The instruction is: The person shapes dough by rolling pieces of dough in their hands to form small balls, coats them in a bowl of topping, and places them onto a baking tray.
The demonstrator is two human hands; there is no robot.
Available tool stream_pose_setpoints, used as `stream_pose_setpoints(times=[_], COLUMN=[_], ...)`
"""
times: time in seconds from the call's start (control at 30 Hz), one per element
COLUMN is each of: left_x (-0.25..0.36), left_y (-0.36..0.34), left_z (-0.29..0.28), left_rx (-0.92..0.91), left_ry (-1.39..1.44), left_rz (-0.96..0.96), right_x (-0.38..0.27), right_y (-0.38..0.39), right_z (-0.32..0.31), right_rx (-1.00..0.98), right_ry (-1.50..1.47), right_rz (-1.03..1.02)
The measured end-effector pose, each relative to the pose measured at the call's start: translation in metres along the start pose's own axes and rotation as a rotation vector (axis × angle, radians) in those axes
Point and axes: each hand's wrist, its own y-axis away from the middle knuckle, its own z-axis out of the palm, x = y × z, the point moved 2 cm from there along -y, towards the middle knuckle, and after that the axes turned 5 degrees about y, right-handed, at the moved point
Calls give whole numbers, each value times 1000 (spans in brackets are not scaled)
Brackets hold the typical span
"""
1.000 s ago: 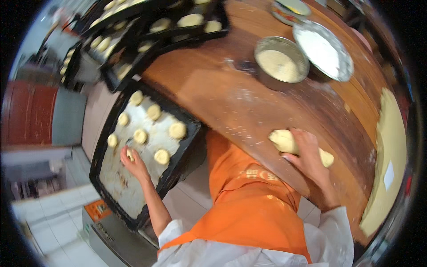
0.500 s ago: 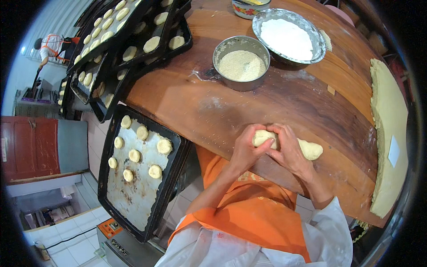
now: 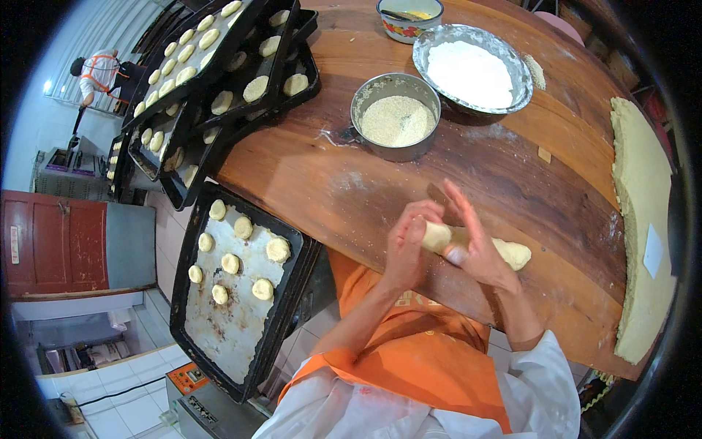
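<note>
A pale dough roll (image 3: 512, 253) lies on the wooden table in front of me, partly hidden under my right hand. My right hand (image 3: 479, 252) is open, its fingers stretched out and its thumb side against the roll. At the roll's left end is my left hand (image 3: 408, 245), its fingers curled in. Whatever those fingers hold, if anything, is hidden. Beyond my hands stands a metal pot (image 3: 395, 148) holding pale seeds or crumbs. A black baking tray (image 3: 241, 322) to my left carries several small round dough pieces (image 3: 230, 263) on a stained liner.
A bowl of white powder (image 3: 468, 73) and a flowered enamel bowl (image 3: 411, 28) stand at the back. A thick dough sheet (image 3: 642, 227) lies along the right. Stacked trays (image 3: 219, 95) overhang the left edge. Another person (image 3: 101, 73) works at the far left.
My hands were cupped together round the dough roll. Now they are apart: the right fingers have straightened and lifted, and the left hand has curled at the roll's end. The view has shifted slightly.
</note>
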Motion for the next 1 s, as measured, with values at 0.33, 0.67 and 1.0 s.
stream_pose_setpoints(times=[0.33, 0.67, 1.0], left_x=[25, 29, 38], left_y=[-9, 7, 7], left_z=[24, 35, 14], left_rx=[31, -50, -465], left_ry=[-177, -227, -956], left_rz=[314, 234, 274], right_x=[-24, -35, -26], right_y=[-5, 2, -8], right_z=[55, 62, 29], right_rx=[268, 290, 268], right_ry=[-295, -348, -1060], right_rz=[-27, 18, 302])
